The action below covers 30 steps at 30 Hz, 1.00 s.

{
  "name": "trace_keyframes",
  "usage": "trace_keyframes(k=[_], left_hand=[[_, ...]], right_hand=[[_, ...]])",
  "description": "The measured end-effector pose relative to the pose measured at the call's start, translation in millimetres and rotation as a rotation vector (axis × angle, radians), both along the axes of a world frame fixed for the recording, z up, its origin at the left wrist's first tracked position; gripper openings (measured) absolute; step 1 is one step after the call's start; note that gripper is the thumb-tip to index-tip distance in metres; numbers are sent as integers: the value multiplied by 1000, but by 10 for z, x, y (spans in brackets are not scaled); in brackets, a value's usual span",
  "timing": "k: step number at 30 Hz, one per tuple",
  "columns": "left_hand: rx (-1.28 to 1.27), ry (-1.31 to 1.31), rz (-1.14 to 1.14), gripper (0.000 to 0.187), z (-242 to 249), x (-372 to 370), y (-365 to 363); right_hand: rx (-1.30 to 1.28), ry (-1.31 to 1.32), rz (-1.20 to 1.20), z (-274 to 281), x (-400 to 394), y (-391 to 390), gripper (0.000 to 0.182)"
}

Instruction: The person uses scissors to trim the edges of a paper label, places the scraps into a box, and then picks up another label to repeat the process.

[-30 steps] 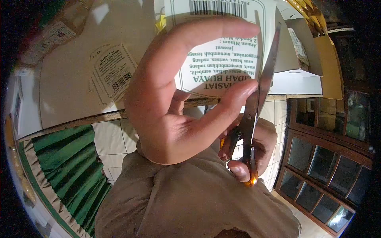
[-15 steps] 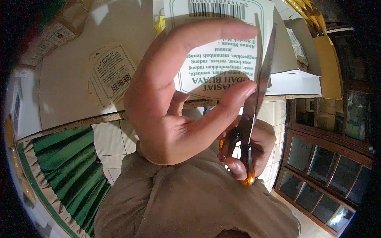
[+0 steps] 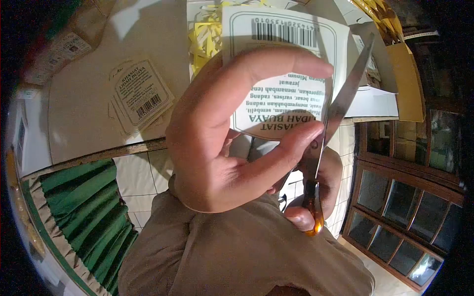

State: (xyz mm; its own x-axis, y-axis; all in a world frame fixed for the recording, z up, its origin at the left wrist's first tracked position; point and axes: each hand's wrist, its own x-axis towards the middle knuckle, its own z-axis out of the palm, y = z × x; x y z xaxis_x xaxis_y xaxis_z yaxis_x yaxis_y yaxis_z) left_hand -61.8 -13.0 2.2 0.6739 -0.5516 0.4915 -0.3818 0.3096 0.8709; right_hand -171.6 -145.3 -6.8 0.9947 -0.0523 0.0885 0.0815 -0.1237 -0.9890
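Observation:
A white printed label (image 3: pixel 284 96) with green text and a barcode hangs upside down in front of me. My left hand (image 3: pixel 205 135) holds it, the forefinger and thumb curled over its face and reaching its right-hand edge. My right hand (image 3: pixel 331 172) grips a pair of scissors (image 3: pixel 348 91) with amber-brown handles, the thumb in the lower loop. Along the label's right edge the blades stand apart, one slanting up to the right. Most of the right hand's fingers are hidden behind the scissors.
On the table (image 3: pixel 89 113) at left lies a small stack of similar labels (image 3: pixel 140 93). Yellow paper scraps (image 3: pixel 205 42) sit behind the held label. A cardboard box (image 3: pixel 407 84) stands at right, near a glass-paned wooden cabinet (image 3: pixel 405 207). A green pleated curtain (image 3: pixel 84 202) hangs below the table.
The label and left hand have shifted slightly right and down, uncovering more yellow scraps. The scissor blades have spread wider, the outer blade swinging right.

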Motion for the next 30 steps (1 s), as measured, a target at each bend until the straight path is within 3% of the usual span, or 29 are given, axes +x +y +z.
trace_keyframes(k=[4,30], left_hand=[[9,102,-37,49,21,-20,43],[6,102,-12,49,39,-35,41]], right_hand=[[-40,-27,93,-23,10,-54,63],[-50,-65,10,-37,-14,-31,54]])
